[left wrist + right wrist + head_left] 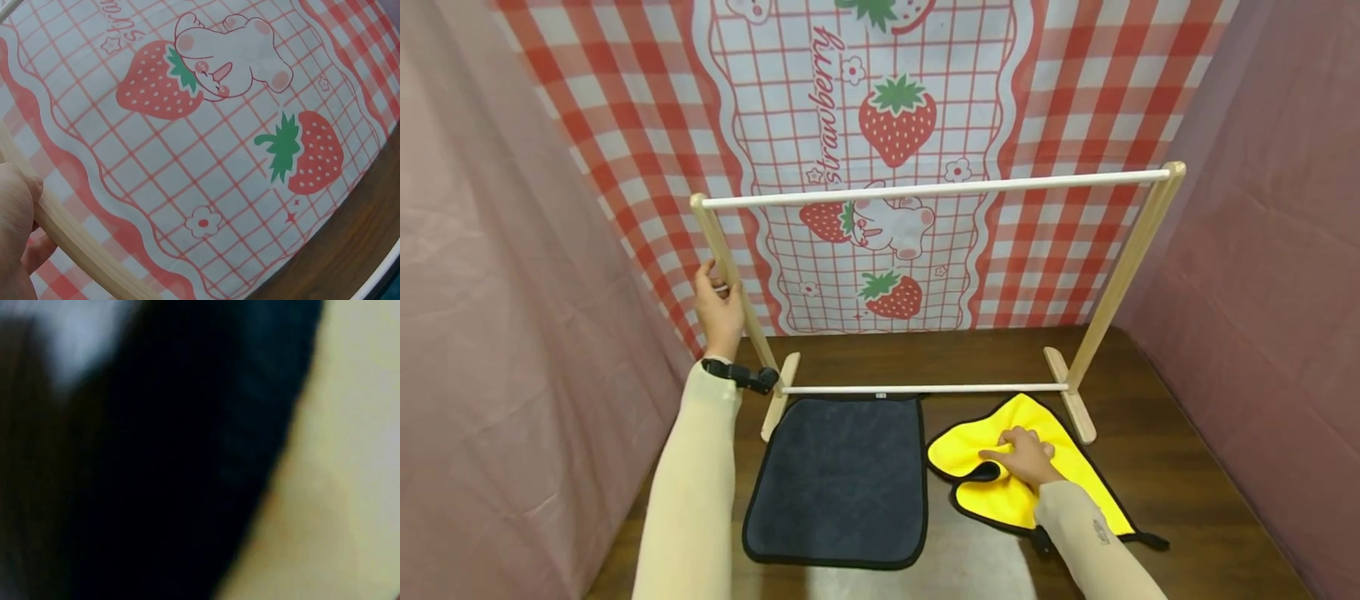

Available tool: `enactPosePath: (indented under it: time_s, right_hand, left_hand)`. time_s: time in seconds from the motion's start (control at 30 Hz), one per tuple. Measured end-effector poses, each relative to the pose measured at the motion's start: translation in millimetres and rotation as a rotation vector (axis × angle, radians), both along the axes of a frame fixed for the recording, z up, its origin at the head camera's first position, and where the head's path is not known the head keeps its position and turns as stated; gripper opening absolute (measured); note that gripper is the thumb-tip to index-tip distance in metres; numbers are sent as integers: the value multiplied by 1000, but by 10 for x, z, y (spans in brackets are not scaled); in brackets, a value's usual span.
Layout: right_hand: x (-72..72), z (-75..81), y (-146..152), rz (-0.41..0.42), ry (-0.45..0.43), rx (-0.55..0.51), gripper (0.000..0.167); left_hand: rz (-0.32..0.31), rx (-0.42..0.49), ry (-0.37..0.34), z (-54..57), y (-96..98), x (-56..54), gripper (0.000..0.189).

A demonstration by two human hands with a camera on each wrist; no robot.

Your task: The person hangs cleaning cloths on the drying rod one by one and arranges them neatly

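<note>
- As shown in the head view, find yellow cloth (1000,498) at right of the desk (1180,492), bunched on its left side, with a black loop (1150,541) at the near right corner.
- Mark right hand (1028,457) as on top of yellow cloth, fingers bent, apparently pinching a fold; get nothing from right wrist view, too blurred.
- Judge as key for any coming move: yellow cloth directly under right hand, left hand (720,312) well apart, off to the left, farther and higher. Can't call a long axis, too bunched; trace right edge slanting from black loop to a far tip near the lower bar (925,388).
- Log dark cloth (838,483) just left of yellow cloth, spread flat, untouched.
- Mark left hand as gripping wooden left post (756,335) between thumb and fingers; confirm in left wrist view.
- Note white top bar (936,190), bare, running left to right.
- Tag strawberry-print backdrop (898,125) behind.
</note>
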State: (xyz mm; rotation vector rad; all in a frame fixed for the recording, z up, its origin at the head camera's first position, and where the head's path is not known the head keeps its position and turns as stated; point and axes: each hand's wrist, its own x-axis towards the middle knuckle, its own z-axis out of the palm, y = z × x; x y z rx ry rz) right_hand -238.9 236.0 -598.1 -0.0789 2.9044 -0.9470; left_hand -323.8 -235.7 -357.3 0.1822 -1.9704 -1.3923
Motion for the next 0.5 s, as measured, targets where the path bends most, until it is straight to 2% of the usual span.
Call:
enactPosePath:
  time_s: [0.1,0.2,0.37,0.5]
  right_hand:
    - [6,-2,-18,70,56,16,29]
    - [19,3,-51,121,91,13,24]
    - [49,19,-108,138,88,39,23]
    - [63,41,-128,158,132,59,26]
  left_hand:
    - [7,0,-5,-31,-7,17,52]
    - [14,-1,-7,-46,-15,33,53]
    - [4,-27,-9,-36,-18,35,53]
    - [9,-40,-14,-26,-13,32,53]
